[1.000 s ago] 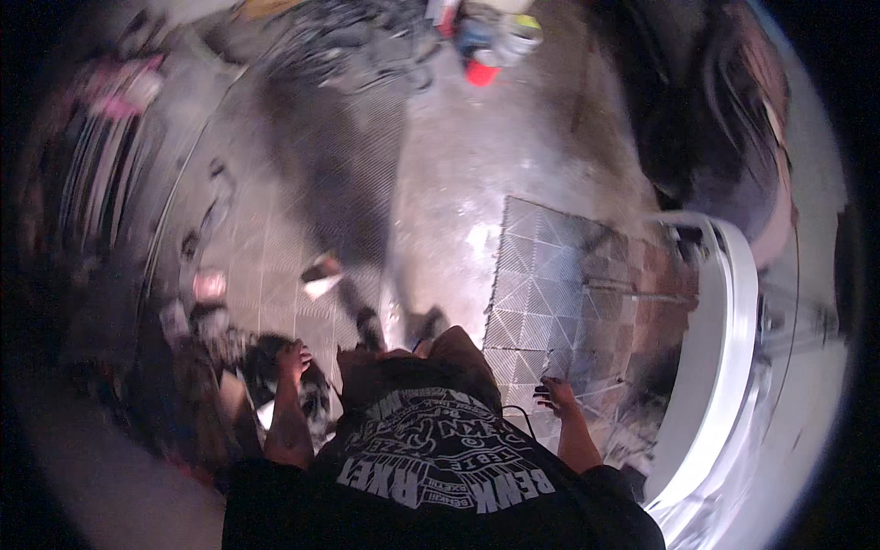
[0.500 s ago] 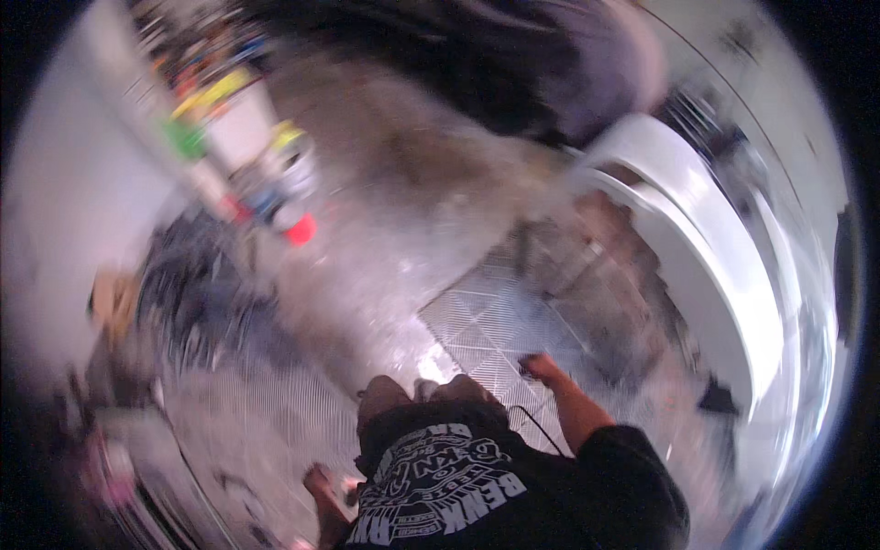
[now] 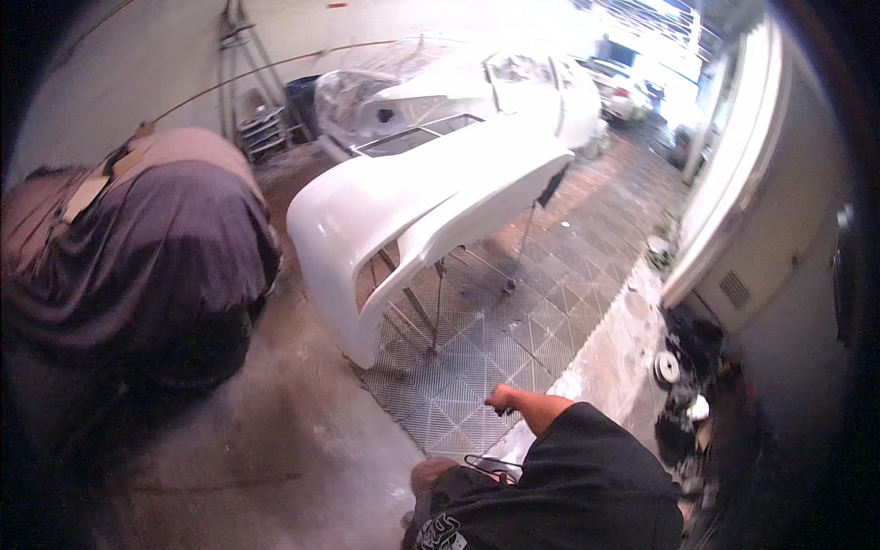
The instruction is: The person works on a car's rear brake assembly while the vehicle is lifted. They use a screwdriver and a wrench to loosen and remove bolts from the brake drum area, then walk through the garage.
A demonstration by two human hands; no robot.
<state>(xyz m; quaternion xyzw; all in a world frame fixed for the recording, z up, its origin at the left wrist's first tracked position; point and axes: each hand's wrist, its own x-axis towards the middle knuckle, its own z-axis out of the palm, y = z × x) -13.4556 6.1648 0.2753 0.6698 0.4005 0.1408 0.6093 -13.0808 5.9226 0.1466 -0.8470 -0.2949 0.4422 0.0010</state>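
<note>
My right hand [image 3: 501,399] hangs in front of me over the patterned floor tiles, its arm coming out of a black sleeve. Its fingers look curled; a dark patch lies beneath them, and whatever they hold, if anything, is too small to make out. Nearest ahead of it stands a large glossy white car bumper [image 3: 412,197], resting on a thin-legged metal stand [image 3: 417,316]. A loop of dark cord [image 3: 490,461] shows beside my leg, below the hand. My left hand does not appear.
A bulky shape under a purplish cloth cover [image 3: 174,229] fills the left. Behind the bumper is a white car body [image 3: 541,82] partly wrapped in clear plastic. On the right, a white door frame [image 3: 733,165] rises above clutter with a pale round reel [image 3: 666,368].
My view has swung to the right, bringing the bumper to the middle and the covered shape to the left. The shelf items and my left hand have left the picture.
</note>
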